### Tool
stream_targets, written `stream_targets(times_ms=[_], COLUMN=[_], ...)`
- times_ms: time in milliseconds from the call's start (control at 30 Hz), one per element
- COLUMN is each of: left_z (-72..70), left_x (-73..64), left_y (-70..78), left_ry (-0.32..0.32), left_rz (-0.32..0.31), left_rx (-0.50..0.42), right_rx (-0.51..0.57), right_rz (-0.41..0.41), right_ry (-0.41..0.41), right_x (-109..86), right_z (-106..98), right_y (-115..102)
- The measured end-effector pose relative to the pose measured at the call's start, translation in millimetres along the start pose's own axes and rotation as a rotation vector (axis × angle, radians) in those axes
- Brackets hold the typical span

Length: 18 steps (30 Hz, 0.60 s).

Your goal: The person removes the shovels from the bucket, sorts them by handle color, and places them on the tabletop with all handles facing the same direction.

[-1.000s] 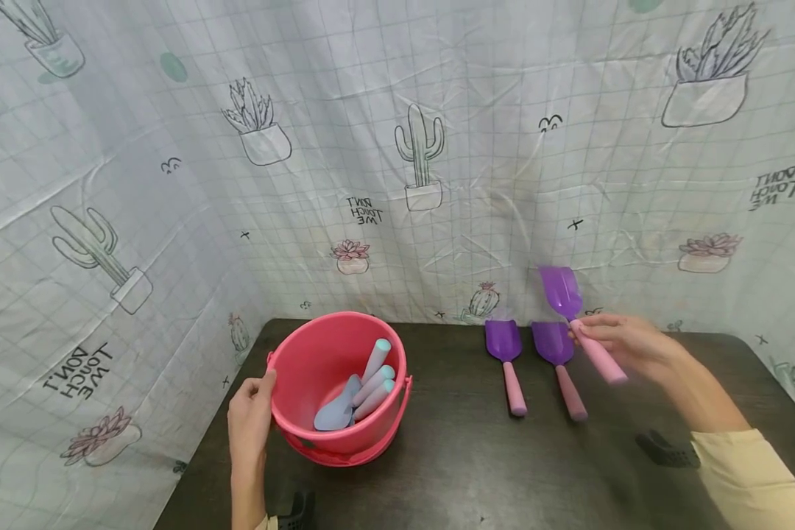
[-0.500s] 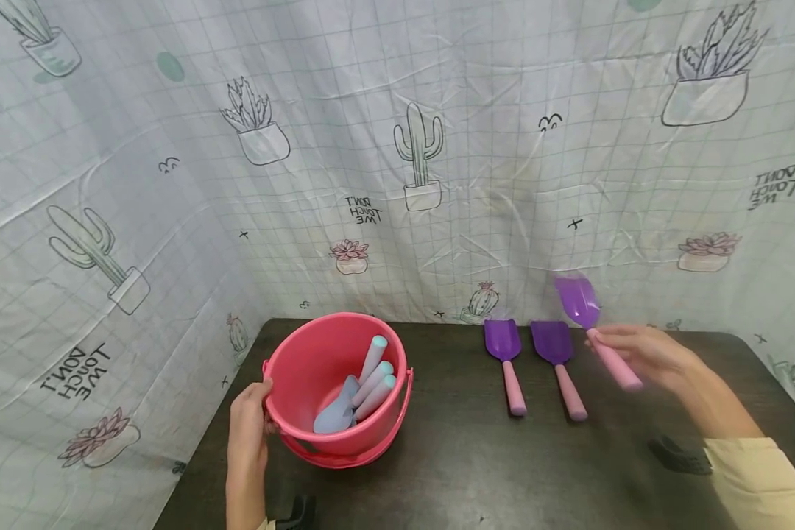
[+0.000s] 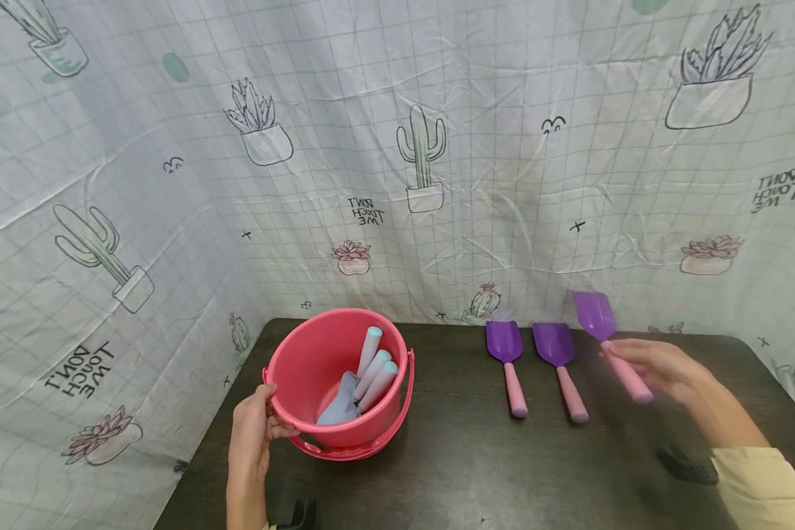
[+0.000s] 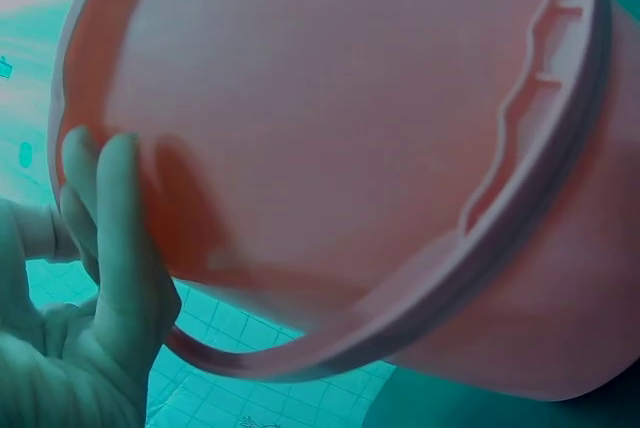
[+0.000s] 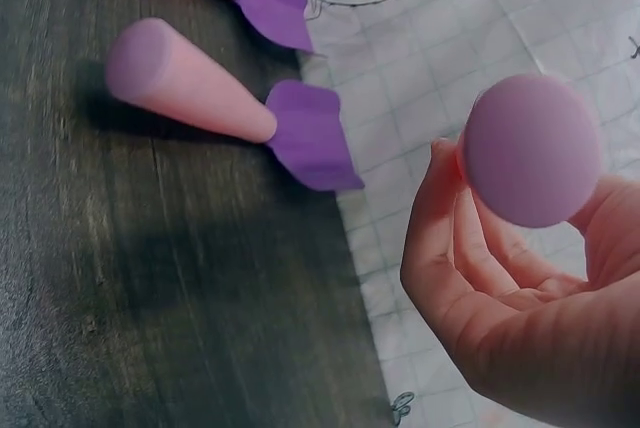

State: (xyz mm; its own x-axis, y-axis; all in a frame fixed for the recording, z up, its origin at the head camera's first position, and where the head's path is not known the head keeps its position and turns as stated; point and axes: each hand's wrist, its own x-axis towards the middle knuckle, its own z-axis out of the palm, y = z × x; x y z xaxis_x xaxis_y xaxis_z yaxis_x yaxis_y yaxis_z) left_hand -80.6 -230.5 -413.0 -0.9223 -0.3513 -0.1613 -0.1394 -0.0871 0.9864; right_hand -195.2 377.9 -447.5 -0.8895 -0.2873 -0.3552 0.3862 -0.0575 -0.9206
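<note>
A pink bucket (image 3: 299, 364) stands at the left in the head view, slightly tilted. My left hand (image 3: 250, 430) grips its left rim, thumb over the edge and fingers against the outer side. Inside lie several grey-blue scoops (image 3: 339, 403) with pale, mint-tipped handles. Over the table's right part, my right hand (image 3: 662, 369) pinches the pink handle of a purple hand shovel (image 3: 598, 316), blade pointing away. The round handle end (image 5: 533, 150) faces the right wrist camera. Left of it, two matching purple shovels (image 3: 505, 342) (image 3: 553, 344) lie side by side on the table.
The dark wooden table (image 3: 464, 464) ends at a white cloth (image 3: 517, 184) printed with cacti, which hangs behind and along the sides. The bucket's pink carrying handle (image 4: 300, 356) hangs down around its near side.
My right hand has moved right and a little toward me with the shovel. The bucket has tilted slightly in my left hand, and the scoops inside have shifted. The two lying shovels stay put.
</note>
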Motion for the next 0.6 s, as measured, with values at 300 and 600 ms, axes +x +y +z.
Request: stream_targets(times_ms=[300, 600], left_z=[-1.0, 1.1], left_x=[-1.6, -2.7], left_y=[2.3, 2.8], left_ry=[-0.024, -0.018], left_rz=[-0.051, -0.027], left_rx=[0.042, 0.051], right_rx=[-0.039, -0.074], right_rz=[0.032, 0.053], right_ry=[0.066, 0.111], right_x=[0.0, -2.2], right_z=[-10, -17], right_y=[9, 16])
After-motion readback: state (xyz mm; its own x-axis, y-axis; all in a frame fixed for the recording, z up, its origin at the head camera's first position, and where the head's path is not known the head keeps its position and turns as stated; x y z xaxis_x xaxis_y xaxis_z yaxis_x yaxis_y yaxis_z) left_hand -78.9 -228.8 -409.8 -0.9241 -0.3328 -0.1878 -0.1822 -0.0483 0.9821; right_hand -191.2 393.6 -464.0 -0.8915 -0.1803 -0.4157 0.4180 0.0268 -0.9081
